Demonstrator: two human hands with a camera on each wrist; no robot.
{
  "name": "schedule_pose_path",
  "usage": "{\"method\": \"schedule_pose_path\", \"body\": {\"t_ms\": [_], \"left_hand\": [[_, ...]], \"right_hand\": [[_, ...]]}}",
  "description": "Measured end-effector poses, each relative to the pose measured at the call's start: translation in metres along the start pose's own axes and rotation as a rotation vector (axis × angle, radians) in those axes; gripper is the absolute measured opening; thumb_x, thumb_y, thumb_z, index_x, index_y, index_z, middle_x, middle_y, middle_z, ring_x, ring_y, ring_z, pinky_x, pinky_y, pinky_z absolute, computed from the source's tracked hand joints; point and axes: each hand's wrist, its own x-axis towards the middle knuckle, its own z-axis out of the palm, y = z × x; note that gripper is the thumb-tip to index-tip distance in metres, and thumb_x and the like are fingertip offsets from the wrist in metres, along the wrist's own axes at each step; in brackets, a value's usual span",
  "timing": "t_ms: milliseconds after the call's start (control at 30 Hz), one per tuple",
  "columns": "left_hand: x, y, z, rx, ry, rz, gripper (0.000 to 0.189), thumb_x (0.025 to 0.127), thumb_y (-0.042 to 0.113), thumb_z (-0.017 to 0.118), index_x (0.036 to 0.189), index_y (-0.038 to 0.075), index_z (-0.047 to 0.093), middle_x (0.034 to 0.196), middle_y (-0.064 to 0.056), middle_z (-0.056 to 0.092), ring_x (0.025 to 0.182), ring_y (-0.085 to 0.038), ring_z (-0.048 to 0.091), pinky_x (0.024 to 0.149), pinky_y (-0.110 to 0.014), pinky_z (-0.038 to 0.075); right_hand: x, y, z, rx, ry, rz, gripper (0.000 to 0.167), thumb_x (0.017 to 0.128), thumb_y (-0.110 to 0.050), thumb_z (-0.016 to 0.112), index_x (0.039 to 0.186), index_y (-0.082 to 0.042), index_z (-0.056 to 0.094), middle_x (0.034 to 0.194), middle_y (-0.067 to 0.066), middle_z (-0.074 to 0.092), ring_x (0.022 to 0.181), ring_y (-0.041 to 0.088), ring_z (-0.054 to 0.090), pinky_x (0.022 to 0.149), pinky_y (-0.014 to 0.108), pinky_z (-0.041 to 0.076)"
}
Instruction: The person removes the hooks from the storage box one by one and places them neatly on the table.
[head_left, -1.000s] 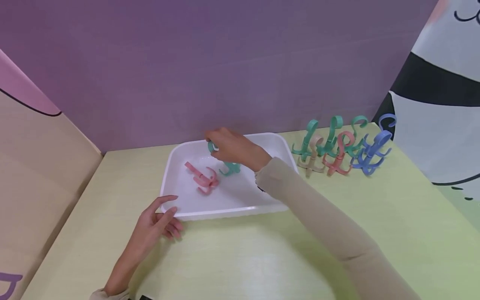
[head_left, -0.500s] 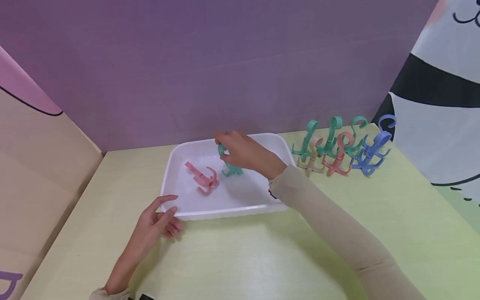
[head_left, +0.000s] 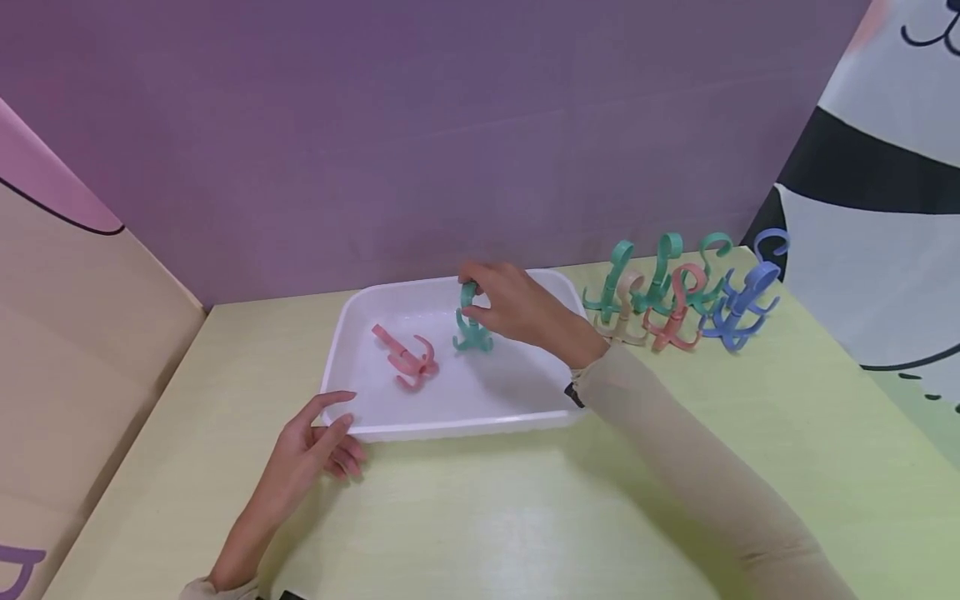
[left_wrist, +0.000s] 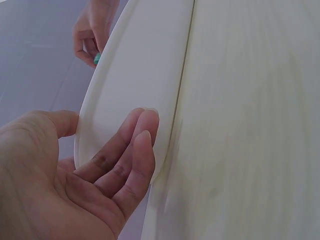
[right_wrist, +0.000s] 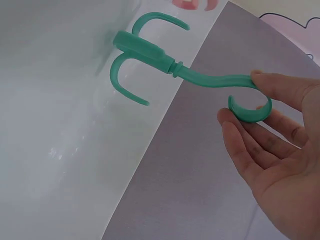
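Observation:
In the head view, a green plastic hook (head_left: 472, 335) with a curled top and several upturned prongs stands inside the white tray (head_left: 465, 426). My right hand (head_left: 521, 310) pinches it by its curl; the right wrist view has the hook's (right_wrist: 147, 52) prongs close to the white tray surface, with the thumb and fingers round the curl. To its left a pink hook (head_left: 408, 360) lies on its side in the tray. My left hand (head_left: 296, 457) holds the tray's near left corner, thumb at the rim and other fingers along the outer wall (left_wrist: 132, 75).
On the table (head_left: 465, 517), right of the tray, several hooks stand grouped: green (head_left: 617, 279), beige (head_left: 625, 312), pink (head_left: 678, 312) and blue (head_left: 738, 308). A purple backdrop (head_left: 390, 150) rises behind the table, with printed panels at both sides.
My right hand has moved right within the tray area, bringing the green hook along and turning it more upright. The left hand, tray and pink hook have stayed in place.

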Motion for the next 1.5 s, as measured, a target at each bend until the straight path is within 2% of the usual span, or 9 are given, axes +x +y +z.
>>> {"method": "schedule_pose_path", "body": {"t_ms": [167,400,700,1067,1233,1367,1500], "left_hand": [[-0.001,0.0,0.0,0.0,-0.009,0.007,0.043,0.105,0.025,0.053,0.141,0.005,0.043,0.079,-0.025,0.069,0.061,-0.036,0.068,0.055,-0.038,0.059],[-0.001,-0.001,0.0,-0.003,-0.015,0.016,0.044,0.105,0.024,0.054,0.142,0.005,0.043,0.078,-0.026,0.069,0.06,-0.037,0.068,0.055,-0.038,0.059],[-0.001,-0.001,0.001,0.002,0.018,0.049,0.05,0.103,0.017,0.057,0.147,-0.001,0.041,0.077,-0.022,0.071,0.061,-0.033,0.07,0.056,-0.039,0.06],[0.0,-0.001,0.003,-0.04,0.049,0.033,0.052,0.102,0.017,0.059,0.146,-0.003,0.041,0.077,-0.021,0.072,0.064,-0.029,0.072,0.059,-0.042,0.061],[-0.001,0.0,0.003,-0.04,0.056,0.033,0.054,0.102,0.017,0.059,0.148,-0.004,0.039,0.078,-0.021,0.072,0.064,-0.03,0.073,0.06,-0.042,0.061],[-0.001,0.0,0.004,-0.046,0.053,0.032,0.056,0.102,0.017,0.059,0.149,-0.003,0.036,0.078,-0.021,0.073,0.065,-0.031,0.073,0.06,-0.042,0.061],[-0.001,0.001,0.006,-0.046,0.067,0.025,0.057,0.102,0.018,0.059,0.15,-0.002,0.036,0.08,-0.021,0.073,0.066,-0.031,0.073,0.061,-0.041,0.061]], "right_hand": [[-0.009,-0.006,-0.006,-0.028,0.061,-0.049,0.032,0.088,-0.014,0.078,0.113,-0.007,0.059,0.101,0.004,0.066,0.095,0.017,0.064,0.087,0.029,0.056],[-0.02,-0.02,-0.025,-0.03,0.086,-0.099,0.032,0.089,-0.015,0.077,0.114,-0.007,0.059,0.1,0.002,0.067,0.096,0.017,0.065,0.086,0.03,0.057],[-0.037,-0.028,-0.049,-0.032,0.146,-0.161,0.032,0.088,-0.014,0.078,0.113,-0.006,0.059,0.096,0.001,0.066,0.095,0.018,0.065,0.083,0.033,0.056],[-0.067,-0.02,-0.065,-0.087,0.215,-0.14,0.038,0.09,-0.015,0.076,0.121,-0.004,0.058,0.104,0.007,0.067,0.095,0.022,0.066,0.08,0.038,0.057],[-0.075,-0.018,-0.069,-0.107,0.236,-0.149,0.038,0.088,-0.013,0.077,0.12,-0.003,0.059,0.104,0.008,0.068,0.094,0.023,0.066,0.078,0.039,0.057],[-0.084,-0.017,-0.073,-0.114,0.282,-0.15,0.039,0.086,-0.012,0.08,0.119,-0.002,0.061,0.102,0.008,0.069,0.092,0.024,0.067,0.077,0.039,0.058],[-0.095,-0.018,-0.079,-0.11,0.313,-0.116,0.039,0.086,-0.012,0.079,0.12,-0.004,0.062,0.107,0.008,0.069,0.094,0.025,0.067,0.075,0.039,0.058]]}}
